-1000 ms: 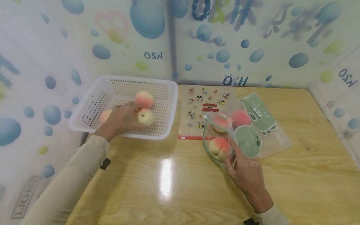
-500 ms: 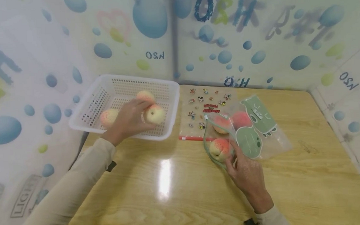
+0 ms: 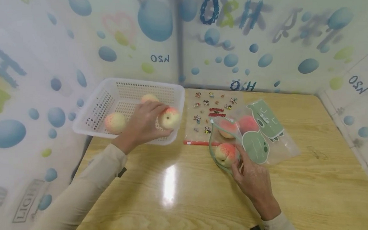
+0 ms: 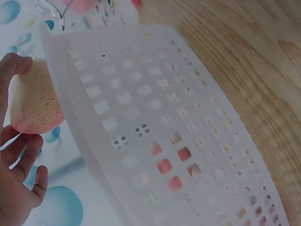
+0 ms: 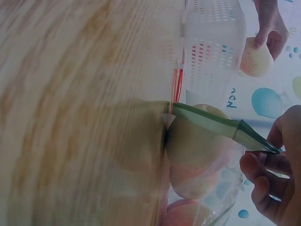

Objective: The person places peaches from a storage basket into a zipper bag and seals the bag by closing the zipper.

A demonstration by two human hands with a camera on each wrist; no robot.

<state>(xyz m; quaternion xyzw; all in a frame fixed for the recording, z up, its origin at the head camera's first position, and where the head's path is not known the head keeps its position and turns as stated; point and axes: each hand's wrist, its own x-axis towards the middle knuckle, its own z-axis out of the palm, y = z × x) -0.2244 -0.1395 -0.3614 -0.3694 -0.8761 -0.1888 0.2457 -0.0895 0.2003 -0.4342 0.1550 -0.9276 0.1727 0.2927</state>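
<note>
My left hand (image 3: 142, 123) grips a yellow-and-red peach (image 3: 170, 118) between thumb and fingers, over the right side of a white plastic basket (image 3: 182, 94). In the left wrist view that peach (image 4: 35, 99) is above the basket rim. Two more peaches (image 3: 115, 122) (image 3: 149, 98) lie inside the basket, one partly behind the hand. My right hand (image 3: 254, 180) pinches the green-edged mouth (image 5: 242, 132) of a clear zip bag (image 3: 255, 148) with green cartoon shapes, keeping it parted. Inside this bag are peaches (image 3: 225, 153), one near the mouth and two deeper (image 3: 229, 126) (image 3: 247, 123).
A second clear zip bag (image 3: 199, 109) with small cartoon prints and a red slider strip lies flat between basket and green bag, partly under the latter. The wooden table (image 3: 138, 206) meets patterned walls (image 3: 260, 32) at the back and sides.
My left hand has lifted the peach from among the others and carried it rightward to the basket's right side. My right hand keeps its hold on the bag mouth.
</note>
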